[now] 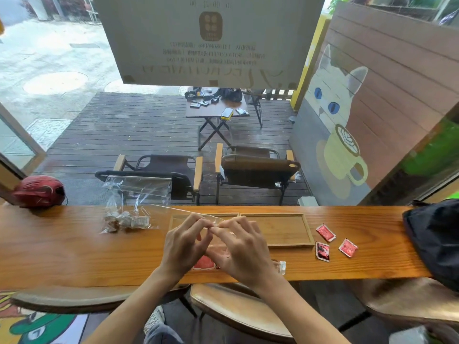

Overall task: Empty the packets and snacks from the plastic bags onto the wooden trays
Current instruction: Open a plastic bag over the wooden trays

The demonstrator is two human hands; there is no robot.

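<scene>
Head view: both hands meet over the long orange-brown wooden counter (74, 247), the left hand (182, 247) and the right hand (242, 249) each pinching the mouth of a clear, crinkly plastic bag (218, 244) with red contents showing through it beneath the palms. Fingertips of the two hands are almost touching, clamped on the film, which reads as working the opening apart. Doing this well probably means drawing the two lips sideways evenly, then tipping the bag forward over the left shallow rectangular wooden tray (178, 219) just beyond the knuckles, not pulling so hard that the packets spill toward the near edge.

The right shallow wooden tray (280, 229) sits touching its neighbour and looks bare. Three flat red foil sachets (325, 232) lie loose on the counter to its right, off the trays. A second clear plastic bag holding pale wrapped snacks (126, 218) stands to the left, apart from the hands and not yet emptied.

Room is tight near the counter's front edge, where the bag's corner almost overhangs; a dark fabric bag (432, 242) crowds the right end and a red helmet (39, 191) the left, so the trays ahead offer the open space
</scene>
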